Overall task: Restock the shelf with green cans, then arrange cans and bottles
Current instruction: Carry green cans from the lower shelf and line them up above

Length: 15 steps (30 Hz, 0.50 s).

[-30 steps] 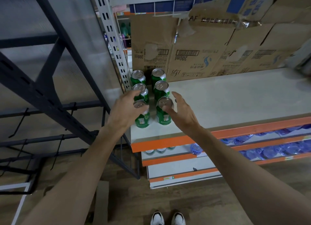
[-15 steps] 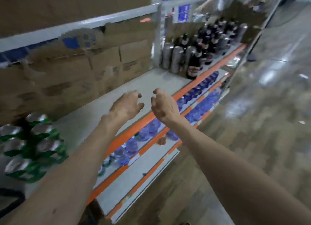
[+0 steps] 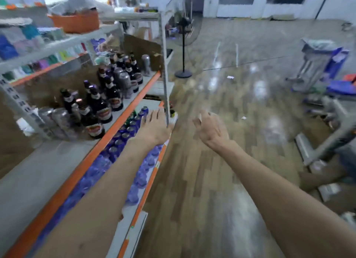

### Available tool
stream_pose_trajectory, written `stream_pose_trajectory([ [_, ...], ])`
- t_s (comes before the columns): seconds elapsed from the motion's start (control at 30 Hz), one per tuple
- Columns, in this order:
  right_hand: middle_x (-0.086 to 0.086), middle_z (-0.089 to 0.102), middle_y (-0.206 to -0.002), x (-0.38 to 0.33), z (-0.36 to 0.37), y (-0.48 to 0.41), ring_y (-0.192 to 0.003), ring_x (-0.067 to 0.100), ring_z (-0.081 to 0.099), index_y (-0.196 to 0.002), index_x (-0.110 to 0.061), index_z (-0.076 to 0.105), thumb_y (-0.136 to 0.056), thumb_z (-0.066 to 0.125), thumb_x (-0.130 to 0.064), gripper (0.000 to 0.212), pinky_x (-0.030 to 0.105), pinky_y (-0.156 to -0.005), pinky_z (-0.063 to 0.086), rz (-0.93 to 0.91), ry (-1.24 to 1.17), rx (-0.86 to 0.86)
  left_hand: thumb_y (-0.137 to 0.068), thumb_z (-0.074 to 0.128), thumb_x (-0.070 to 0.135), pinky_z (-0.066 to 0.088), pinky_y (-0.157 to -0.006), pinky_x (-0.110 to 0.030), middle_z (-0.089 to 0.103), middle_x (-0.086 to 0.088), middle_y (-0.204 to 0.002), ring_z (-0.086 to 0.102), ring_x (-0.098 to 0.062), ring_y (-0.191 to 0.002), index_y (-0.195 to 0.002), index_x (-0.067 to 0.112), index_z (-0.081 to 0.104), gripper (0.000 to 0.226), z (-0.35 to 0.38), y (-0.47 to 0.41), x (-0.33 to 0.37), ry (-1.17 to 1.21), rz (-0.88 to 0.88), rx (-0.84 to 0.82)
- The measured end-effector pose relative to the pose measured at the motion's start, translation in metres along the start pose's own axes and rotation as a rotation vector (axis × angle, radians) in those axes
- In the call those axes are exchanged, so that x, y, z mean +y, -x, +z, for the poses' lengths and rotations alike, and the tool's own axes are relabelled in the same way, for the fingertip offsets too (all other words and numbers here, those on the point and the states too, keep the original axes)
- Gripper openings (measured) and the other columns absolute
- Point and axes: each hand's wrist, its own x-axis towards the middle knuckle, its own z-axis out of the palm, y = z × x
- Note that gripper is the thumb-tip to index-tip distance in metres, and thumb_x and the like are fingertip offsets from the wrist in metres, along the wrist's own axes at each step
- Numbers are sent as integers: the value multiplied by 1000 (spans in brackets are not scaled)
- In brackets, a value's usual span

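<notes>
Beside shelf (image 3: 123, 111), left hand (image 3: 154, 126) outstretched, fingers straight; right hand (image 3: 210, 128) loosely curled, both empty.

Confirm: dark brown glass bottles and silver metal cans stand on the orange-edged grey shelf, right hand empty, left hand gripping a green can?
Wrong on the left hand: the head view shows it empty, fingers outstretched. Otherwise right: dark brown glass bottles and silver metal cans stand on the orange-edged grey shelf, and the right hand holds nothing.
</notes>
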Motion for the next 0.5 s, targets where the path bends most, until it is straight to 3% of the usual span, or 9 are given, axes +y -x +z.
stream_pose_trajectory([
  [0.13, 11, 58, -129, 60, -12, -50, -123, 30, 48, -117, -16, 56, -101, 31, -44, 41, 40, -97, 36, 60, 90, -2, -94, 13, 63, 11, -119, -52, 18, -16, -159, 13, -33, -147, -151, 9, 26, 80, 11, -71, 43, -72, 34, -63],
  [0.2, 6, 55, -133, 85, -8, -77, -127, 27, 45, -121, -21, 54, -101, 34, -41, 35, 42, -99, 35, 50, 159, -29, -100, 19, 56, 10, -120, -50, 17, -14, -161, 13, -30, -148, -153, 10, 22, 70, 20, -107, 61, -37, 35, -79],
  [0.27, 6, 56, -132, 108, -6, -110, -127, 26, 43, -118, -17, 55, -101, 28, -45, 42, 41, -101, 33, 70, 156, -42, -102, 22, 51, 9, -120, -48, 15, -13, -162, 12, -28, -149, -153, 9, 21, 66, 31, -147, 77, -27, 47, -96],
  [0.5, 11, 59, -125, 176, 8, -255, -121, 31, 47, -109, -11, 53, -104, 24, -38, 39, 40, -85, 37, 100, 75, -107, -104, 21, 48, 12, -120, -45, 21, -18, -159, 13, -30, -148, -150, 0, 23, 66, 71, -319, 119, -8, 57, -222],
])
